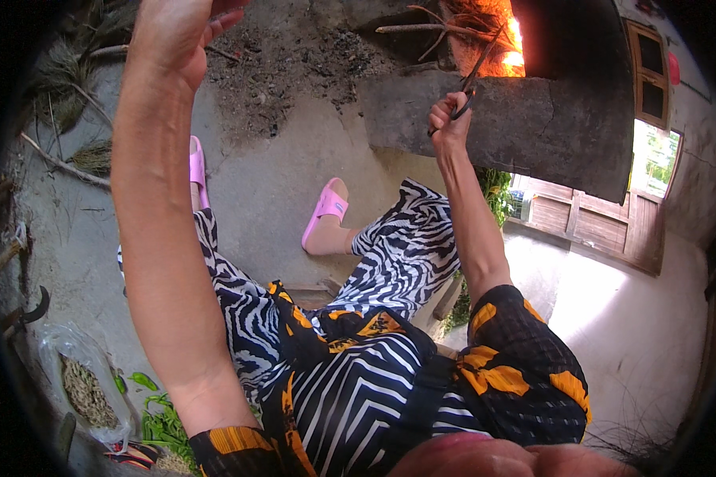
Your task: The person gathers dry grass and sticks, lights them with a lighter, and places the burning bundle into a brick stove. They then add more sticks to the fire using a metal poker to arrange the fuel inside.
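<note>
My right hand [451, 119] is closed on the looped handles of dark metal fire tongs [480, 64]. The tongs point into the glowing mouth of a masonry stove [495, 116], their tips beside dry twigs [483, 27] and flames [516, 53]. Whether the tips pinch a twig cannot be told. A forked branch [411, 28] sticks out of the opening to the left. At the upper left, my left hand [182, 42] is raised close to the camera; its fingers are mostly cut off by the picture's edge, so what it holds is hidden.
Ash and charcoal bits [286, 65] lie on the concrete floor before the stove. Brushwood [65, 77] and a long stick [65, 164] are at the left. Lower left are a sickle [36, 307], a plastic bag of dried material [86, 387] and green peppers [167, 423]. A wooden door [596, 220] stands right.
</note>
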A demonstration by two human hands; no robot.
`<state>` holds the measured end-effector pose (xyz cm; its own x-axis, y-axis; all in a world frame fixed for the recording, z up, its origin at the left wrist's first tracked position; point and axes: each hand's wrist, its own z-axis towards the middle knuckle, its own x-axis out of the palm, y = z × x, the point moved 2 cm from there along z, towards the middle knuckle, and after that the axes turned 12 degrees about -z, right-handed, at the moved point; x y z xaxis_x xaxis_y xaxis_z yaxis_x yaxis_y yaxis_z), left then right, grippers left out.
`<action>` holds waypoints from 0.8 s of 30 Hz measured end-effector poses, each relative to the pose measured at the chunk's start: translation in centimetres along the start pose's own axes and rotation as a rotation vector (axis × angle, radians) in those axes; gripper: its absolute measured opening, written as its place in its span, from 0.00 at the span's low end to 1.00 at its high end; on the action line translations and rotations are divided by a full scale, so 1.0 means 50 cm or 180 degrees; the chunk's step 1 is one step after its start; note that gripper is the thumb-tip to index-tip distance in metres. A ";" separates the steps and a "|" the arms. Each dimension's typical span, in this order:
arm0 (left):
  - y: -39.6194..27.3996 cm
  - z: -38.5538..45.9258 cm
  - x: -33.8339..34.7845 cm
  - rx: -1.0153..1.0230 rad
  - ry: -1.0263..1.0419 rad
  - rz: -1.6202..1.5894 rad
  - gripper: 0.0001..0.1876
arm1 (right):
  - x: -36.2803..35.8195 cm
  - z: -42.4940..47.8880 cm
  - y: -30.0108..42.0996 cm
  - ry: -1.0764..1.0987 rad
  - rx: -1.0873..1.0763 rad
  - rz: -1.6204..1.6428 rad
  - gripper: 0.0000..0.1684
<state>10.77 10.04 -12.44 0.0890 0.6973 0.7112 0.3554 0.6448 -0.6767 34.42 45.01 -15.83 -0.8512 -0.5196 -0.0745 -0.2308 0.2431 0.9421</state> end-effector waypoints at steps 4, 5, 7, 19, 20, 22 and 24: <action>-0.005 -0.002 0.002 -0.0020 -0.0037 -0.0011 0.14 | 0.007 -0.022 -0.003 0.0064 -0.0042 -0.0039 0.20; -0.005 -0.002 0.001 -0.0011 -0.0029 -0.0032 0.14 | 0.006 -0.027 -0.005 0.0086 -0.0038 -0.0042 0.21; 0.024 0.032 -0.039 -0.0438 0.0239 -0.0736 0.14 | 0.009 -0.050 -0.008 0.0156 -0.0059 0.0044 0.21; -0.013 0.001 -0.007 -0.0113 -0.0073 -0.0069 0.13 | 0.000 -0.087 0.005 0.0538 0.0190 0.0156 0.20; -0.009 0.015 -0.021 -0.0228 -0.0052 -0.0135 0.13 | -0.005 -0.086 0.007 0.0591 0.0144 0.0143 0.20; 0.008 0.029 -0.029 -0.0375 -0.0012 -0.0203 0.13 | -0.020 -0.093 0.015 0.0603 0.0081 0.0140 0.20; 0.011 0.030 -0.029 -0.0355 -0.0021 -0.0239 0.13 | -0.020 -0.099 0.027 0.0468 0.0001 0.0047 0.19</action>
<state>9.43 9.85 -14.13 0.0521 0.6508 0.7575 0.4622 0.6566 -0.5960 37.31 41.79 -12.86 -0.7762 -0.6304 -0.0118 -0.2190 0.2520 0.9426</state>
